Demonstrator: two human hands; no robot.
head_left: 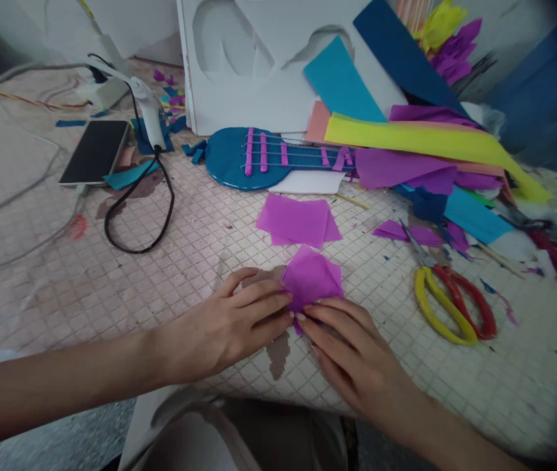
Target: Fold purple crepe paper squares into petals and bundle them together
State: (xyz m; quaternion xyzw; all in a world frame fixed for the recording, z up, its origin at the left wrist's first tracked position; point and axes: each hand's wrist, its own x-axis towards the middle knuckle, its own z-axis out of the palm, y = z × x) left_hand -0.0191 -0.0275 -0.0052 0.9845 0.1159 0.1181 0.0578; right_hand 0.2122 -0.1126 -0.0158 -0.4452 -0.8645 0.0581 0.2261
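Observation:
A creased sheet of purple crepe paper (310,275) lies on the table in front of me, its near part bent and partly under my fingers. My left hand (244,320) rests with stretched fingers, the tips on the paper's left edge. From the right, my right hand (357,347) lays its extended fingers on the near right edge. The fingertips of both hands almost meet at the near corner. Just beyond is a loose stack of purple paper pieces (298,219). The undersides of my fingers are hidden.
A blue toy guitar (244,159) with pink bars lies behind the stack. Scissors (448,294) with yellow and red handles are at right, below colored paper strips (416,140). A phone (96,154) and a black cord loop (170,203) lie at left. White foam board (269,65) stands behind.

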